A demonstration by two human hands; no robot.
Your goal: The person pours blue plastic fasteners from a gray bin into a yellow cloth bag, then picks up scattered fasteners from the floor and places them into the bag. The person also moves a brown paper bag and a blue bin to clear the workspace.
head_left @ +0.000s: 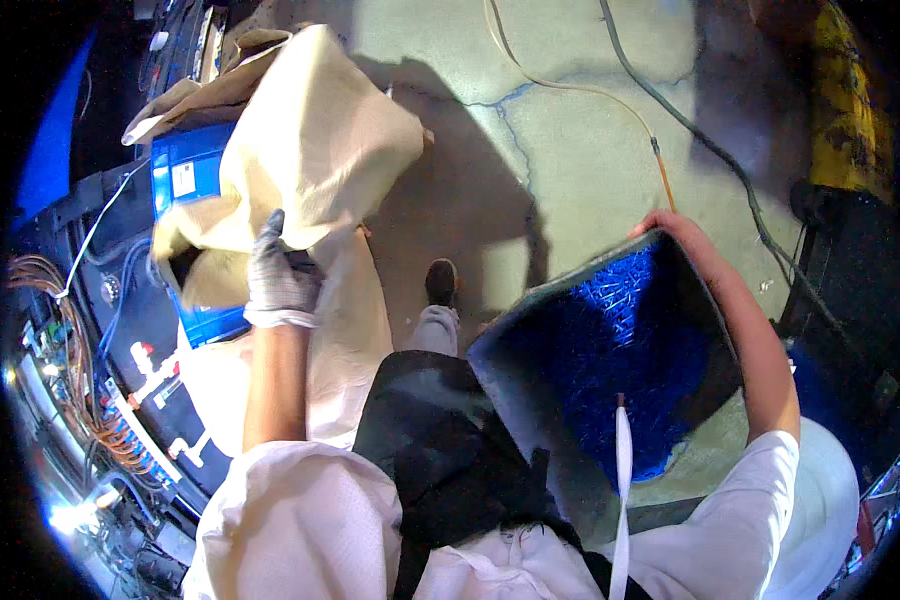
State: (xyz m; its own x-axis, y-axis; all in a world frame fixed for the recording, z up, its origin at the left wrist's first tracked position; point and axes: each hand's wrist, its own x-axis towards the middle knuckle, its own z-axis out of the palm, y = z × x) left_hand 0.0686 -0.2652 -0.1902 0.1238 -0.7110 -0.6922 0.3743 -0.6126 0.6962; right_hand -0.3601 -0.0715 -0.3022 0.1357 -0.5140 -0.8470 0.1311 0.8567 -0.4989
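My left hand [282, 285], in a light knitted glove, is closed on the edge of a large tan paper sack [315, 130]. The sack is crumpled and its near part is blurred. A blue box [192, 170] shows behind and under it. On the right, my bare right hand [668, 228] grips the far rim of a dark grey bin [530, 325], with my forearm along its outer side. The bin is tilted, and many small glossy blue pieces [620, 330] lie inside; their exact kind I cannot make out.
A thin hose [570, 88] and a dark cable [705, 140] run over the cracked concrete floor [440, 50]. Machinery with wiring [90, 400] lines the left. A worn yellow post [850, 100] stands far right, a white round container [820, 510] near right. A white cord [622, 480] hangs before the bin.
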